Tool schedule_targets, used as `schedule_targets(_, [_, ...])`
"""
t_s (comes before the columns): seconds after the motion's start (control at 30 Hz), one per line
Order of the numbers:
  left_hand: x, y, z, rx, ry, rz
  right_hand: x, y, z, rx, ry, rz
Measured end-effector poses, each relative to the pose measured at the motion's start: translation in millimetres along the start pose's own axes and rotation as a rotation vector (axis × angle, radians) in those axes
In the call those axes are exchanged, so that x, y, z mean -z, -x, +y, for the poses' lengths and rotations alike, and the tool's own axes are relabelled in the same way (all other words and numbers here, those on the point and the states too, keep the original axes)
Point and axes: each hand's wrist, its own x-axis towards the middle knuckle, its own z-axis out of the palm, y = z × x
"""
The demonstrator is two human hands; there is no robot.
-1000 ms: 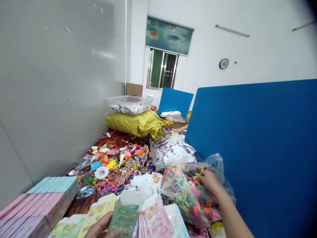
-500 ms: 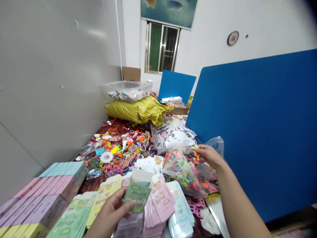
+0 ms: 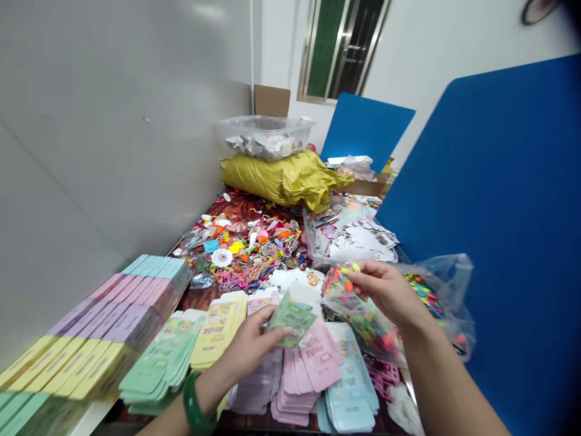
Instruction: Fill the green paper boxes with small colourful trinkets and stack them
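My L hand (image 3: 247,352) pinches the light, flimsy green card box (image 3: 293,318) by its edge; R hand (image 3: 388,292) clamps the slippery soft bag (image 3: 363,321) of bits (image 3: 338,280), best held up top.

L hand (image 3: 247,351) low, curled, gripping; R hand (image 3: 385,292) higher, to its right, pinching, palm down; hands close, not touching.

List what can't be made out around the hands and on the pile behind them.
All in the head view:
- Printing on the pale green paper sleeve: too small, partly covered by the fingers of the left hand.
- Coloured pieces in the clear plastic bag: blurred by the plastic, partly hidden by the right hand.
- Contents of the clear plastic tub: too small to identify.
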Motion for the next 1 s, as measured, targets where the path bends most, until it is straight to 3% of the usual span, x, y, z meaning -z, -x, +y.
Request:
schedule_targets(0.13, [1.1, -7.7, -6.3, -0.080, 0.078, 0.014, -50.5, -4.5, 1.1, 0.058, 0.274, -0.158])
schedule_targets(0.3, [13.5, -2.1, -12.3, -0.093, 0.137, 0.044, -81.8, -15.2, 3.3, 0.165, 0.657, -0.183])
schedule_targets(0.43, [23.9, 7.4, -17.9, -0.057, 0.204, 0.095, -98.6, -21.3, -1.2, 0.201, 0.705, -0.203])
schedule_targets(0.63, [34.5, 16.9, -32.8, -0.035, 0.312, 0.138, -127.4, -22.1, -6.6, 0.330, 0.806, -0.371])
schedule_targets(0.73, [38.7, 19.5, -39.5, -0.034, 0.339, 0.124, -132.0, -27.1, -7.3, 0.385, 0.773, -0.391])
schedule_targets(0.8, [42.3, 22.1, -42.8, -0.035, 0.316, 0.096, -130.5, -39.7, -4.0, 0.371, 0.706, -0.355])
schedule_targets(0.9, [49.6, 28.3, -45.0, -0.010, 0.260, 0.009, -133.6, -76.2, 10.1, 0.336, 0.657, -0.151])
schedule_targets(1.0, [58.2, 36.1, -42.4, 0.033, 0.234, -0.086, -157.5, -123.0, 32.0, 0.297, 0.822, -0.100])
